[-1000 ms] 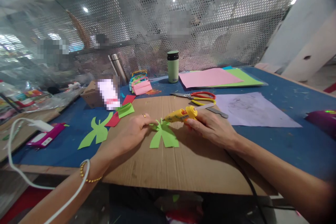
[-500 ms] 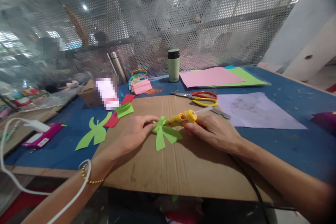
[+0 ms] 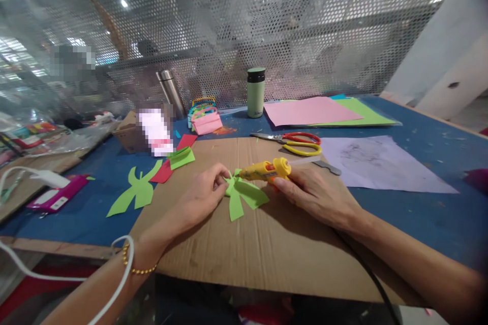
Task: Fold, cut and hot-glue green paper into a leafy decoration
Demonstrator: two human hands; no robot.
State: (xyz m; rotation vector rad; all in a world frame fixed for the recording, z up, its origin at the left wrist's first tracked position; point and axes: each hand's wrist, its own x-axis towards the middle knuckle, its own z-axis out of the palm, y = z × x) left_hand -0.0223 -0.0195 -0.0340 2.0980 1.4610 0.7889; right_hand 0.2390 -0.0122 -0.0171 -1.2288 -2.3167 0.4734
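My right hand [image 3: 310,190] is closed round a yellow hot glue gun [image 3: 263,170], its nozzle pointing left. The nozzle tip meets or hovers just over the upper middle of a light green paper bow [image 3: 244,195]; I cannot tell which. The bow's tails spread toward me on a cardboard sheet [image 3: 213,249]. My left hand [image 3: 208,188] pinches the bow's upper left side, its fingertips partly hidden. Another green cut-out [image 3: 137,190] of similar outline lies left of the cardboard. Red paper [image 3: 163,171] and a folded green piece [image 3: 182,158] lie behind my left hand.
Scissors with red and yellow handles [image 3: 303,143] and a grey blade-like tool [image 3: 328,167] lie behind my right hand. Beyond stand a green tumbler [image 3: 255,92] and a steel flask [image 3: 171,94]. Purple paper [image 3: 381,167] lies right. A white cable [image 3: 122,284] crosses my left forearm.
The glue gun's nozzle has shifted slightly left over the bow's middle. My left fingers have curled in more at the bow's edge. The whole view has shifted a little.
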